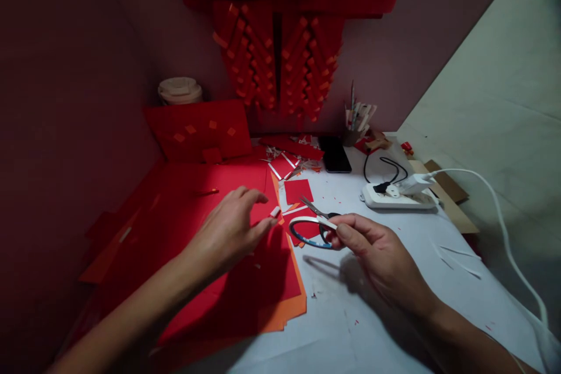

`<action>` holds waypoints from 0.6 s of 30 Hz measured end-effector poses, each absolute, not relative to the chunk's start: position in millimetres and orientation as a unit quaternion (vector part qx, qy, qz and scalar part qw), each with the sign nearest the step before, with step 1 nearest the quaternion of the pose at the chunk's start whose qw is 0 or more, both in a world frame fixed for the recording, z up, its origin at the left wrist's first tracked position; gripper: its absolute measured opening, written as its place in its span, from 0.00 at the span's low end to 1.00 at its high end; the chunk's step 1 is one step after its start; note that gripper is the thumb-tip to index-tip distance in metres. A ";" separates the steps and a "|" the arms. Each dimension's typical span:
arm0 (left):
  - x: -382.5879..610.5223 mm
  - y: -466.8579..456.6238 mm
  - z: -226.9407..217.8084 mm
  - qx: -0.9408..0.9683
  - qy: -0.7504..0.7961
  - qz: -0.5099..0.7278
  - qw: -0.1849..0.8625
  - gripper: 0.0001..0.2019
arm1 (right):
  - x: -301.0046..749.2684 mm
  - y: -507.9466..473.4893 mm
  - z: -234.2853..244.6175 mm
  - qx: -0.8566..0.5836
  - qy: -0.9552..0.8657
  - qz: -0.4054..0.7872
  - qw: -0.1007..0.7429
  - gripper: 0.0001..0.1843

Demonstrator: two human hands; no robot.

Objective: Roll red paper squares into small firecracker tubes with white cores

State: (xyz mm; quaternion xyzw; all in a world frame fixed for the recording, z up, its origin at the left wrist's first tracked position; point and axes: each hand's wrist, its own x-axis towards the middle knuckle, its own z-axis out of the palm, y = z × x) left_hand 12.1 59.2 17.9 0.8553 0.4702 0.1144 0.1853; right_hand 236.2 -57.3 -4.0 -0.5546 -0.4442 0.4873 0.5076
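Observation:
My right hand (379, 251) grips a pair of scissors (313, 223) by the handles, blades pointing up and left over small red paper squares (298, 190). My left hand (230, 228) hovers over a large red paper sheet (197, 234), its fingers pinched on a small white strip (275, 211) at the fingertips. The two hands are close together, with the scissors just right of the strip.
A white power strip (397, 196) with a plug and white cable lies at right. A black phone (335, 155) and a cup of pens (353, 125) stand at the back. A red folded-paper decoration (280, 64) hangs on the wall. A tape roll (179, 90) sits back left.

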 end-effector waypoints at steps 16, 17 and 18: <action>78.5 123.3 -24.6 0.960 0.270 -0.031 0.066 0.15 | 238.2 -51.5 -6.5 -0.509 -0.435 0.516 0.534 0.14; 78.9 124.5 -25.4 0.958 0.274 -0.033 0.071 0.15 | 238.5 -50.8 -7.1 -0.509 -0.435 0.514 0.535 0.14; 79.4 126.4 -25.8 0.955 0.283 -0.032 0.079 0.15 | 238.9 -50.1 -8.0 -0.509 -0.435 0.513 0.537 0.15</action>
